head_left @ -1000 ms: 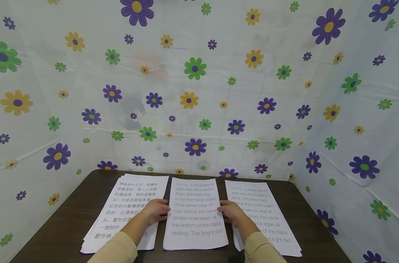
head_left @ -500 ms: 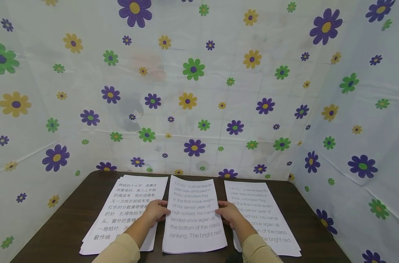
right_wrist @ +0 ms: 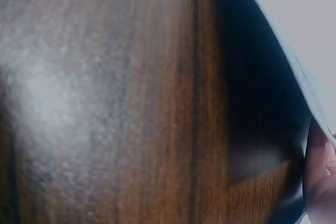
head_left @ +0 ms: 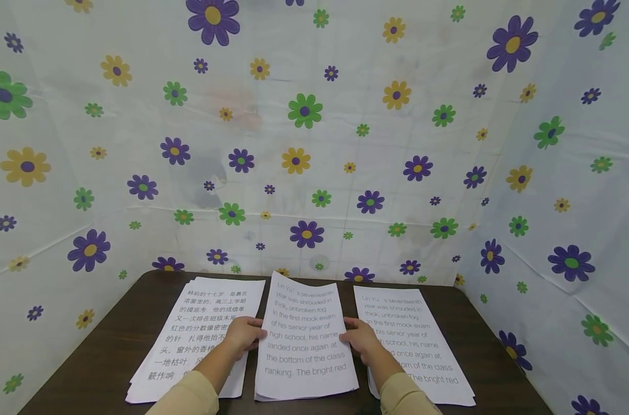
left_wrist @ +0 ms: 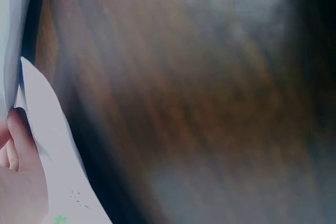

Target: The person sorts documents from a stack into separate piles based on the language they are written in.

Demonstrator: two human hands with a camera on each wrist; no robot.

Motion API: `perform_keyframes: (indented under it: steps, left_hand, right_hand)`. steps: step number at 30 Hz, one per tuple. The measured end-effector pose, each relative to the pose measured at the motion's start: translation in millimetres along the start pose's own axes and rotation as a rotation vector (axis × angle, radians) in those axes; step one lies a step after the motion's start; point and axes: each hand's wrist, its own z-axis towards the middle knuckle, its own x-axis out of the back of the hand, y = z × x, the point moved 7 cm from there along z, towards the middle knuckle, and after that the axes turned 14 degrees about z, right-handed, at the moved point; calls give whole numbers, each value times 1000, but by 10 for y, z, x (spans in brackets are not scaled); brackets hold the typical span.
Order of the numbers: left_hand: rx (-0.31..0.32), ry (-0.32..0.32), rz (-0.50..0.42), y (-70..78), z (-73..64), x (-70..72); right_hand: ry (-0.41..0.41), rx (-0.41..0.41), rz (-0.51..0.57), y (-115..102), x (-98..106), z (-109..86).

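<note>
Between my hands in the head view is a middle stack of printed paper, its top sheet in English. My left hand pinches its left edge, and my right hand pinches the right one. The stack's far edge sags between its corners, the left corner standing higher. In the left wrist view, fingers curl at a paper edge. The right wrist view has fingers under the sheets, with dark table below. Most of the fingers behind the paper are hidden.
On the left lies a stack of paper with Chinese text, partly under my left forearm. Another English stack lies on the right, partly covered by my right arm. Both rest on the dark wooden table. A flowered cloth surrounds the table.
The middle stack's far edge has risen and bowed, the left corner most. My hands have closed in on its edges, the right one shifting slightly left. The side stacks stay put.
</note>
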Motion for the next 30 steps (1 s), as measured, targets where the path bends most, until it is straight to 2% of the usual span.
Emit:
perform_keyframes:
  steps: [11,15,20,25,30]
  left_hand:
    - [-39,108,28,26,16,69]
    - [-34,82,-28,10,16,50]
    - [-38,30,-153,-28,55,5]
    - [-22,22,-237,-57,91,-2]
    - [-24,1,-291,-25,93,-9]
  right_hand:
    - [6,0,7,7,-22,-37]
    - [-5,0,17,17,-26,-35]
    - [-10,0,45,25,-13,-22]
    - [16,-5,58,13,27,-13]
    - [41,0,56,-36,54,-14]
